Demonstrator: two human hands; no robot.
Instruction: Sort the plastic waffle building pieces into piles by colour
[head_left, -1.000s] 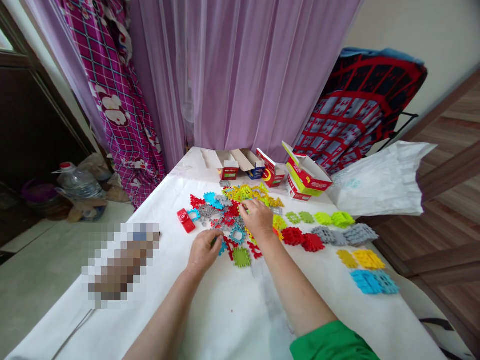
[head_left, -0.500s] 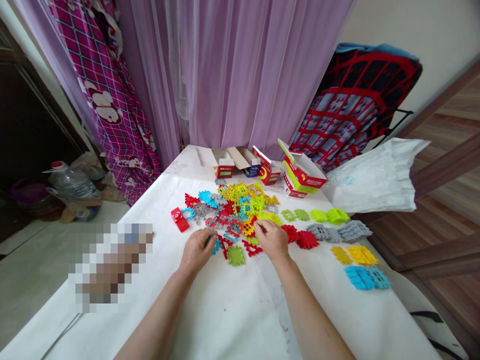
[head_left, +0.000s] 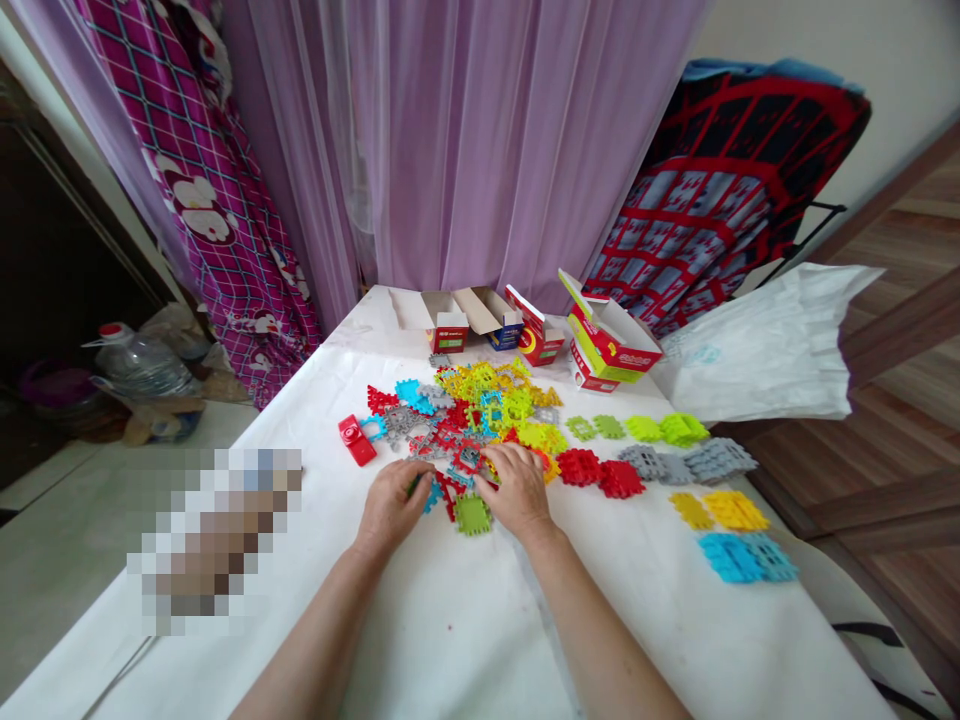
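Note:
A loose pile of interlocking plastic building pieces (head_left: 454,415) in red, grey, blue, yellow and green lies in front of me. My left hand (head_left: 394,505) is curled at the pile's near left edge; a bit of dark green shows between thumb and fingers, too small to name. My right hand (head_left: 517,490) reaches over the near right part of the pile, palm down, fingers apart and touching pieces. A green square piece (head_left: 472,514) lies flat between the two hands. Whatever is under the right palm is hidden.
To the right lie sorted groups: red pieces (head_left: 621,479), grey pieces (head_left: 720,460), green pieces (head_left: 681,430), yellow pieces (head_left: 736,511) and blue pieces (head_left: 746,557). Opened cartons (head_left: 538,342) stand at the back. A red block (head_left: 356,441) sits left; a white bag (head_left: 772,345) is at the right edge.
My right hand has moved left and its pinched fingers have spread over the pile, covering the red piece beside the green square. My left hand has stayed nearly in place.

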